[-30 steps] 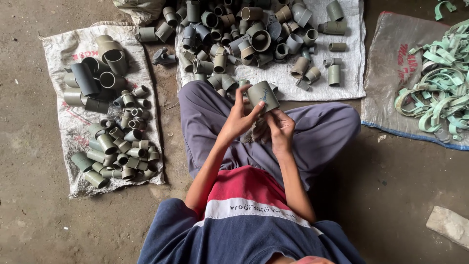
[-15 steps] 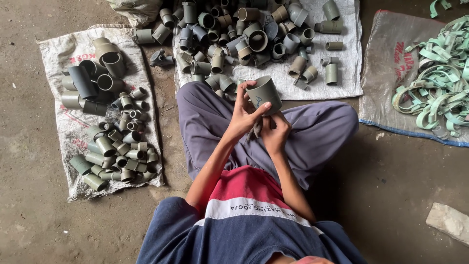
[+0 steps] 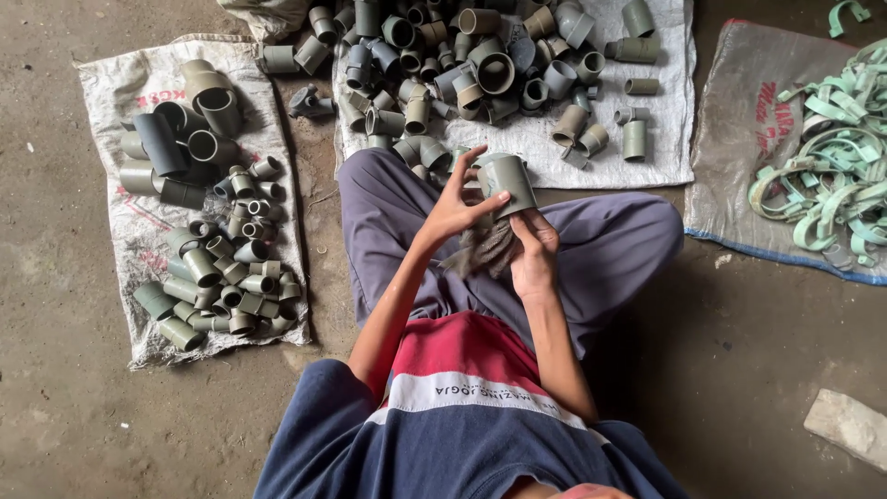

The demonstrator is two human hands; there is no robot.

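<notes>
Grey pipe fitting (image 3: pixel 510 182) held above heaped fittings (image 3: pixel 462 65) (on sacking).

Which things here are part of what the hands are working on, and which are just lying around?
In hand:
left hand
right hand
grey pipe fitting
rag

Lying about:
fittings pile
left sack of fittings
green curved strips
stone chunk

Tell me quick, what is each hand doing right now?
Left hand: closed on the grey plastic pipe fitting, fingers on its side.
Right hand: holds the same fitting from below, with a brownish rag beside it.
</notes>
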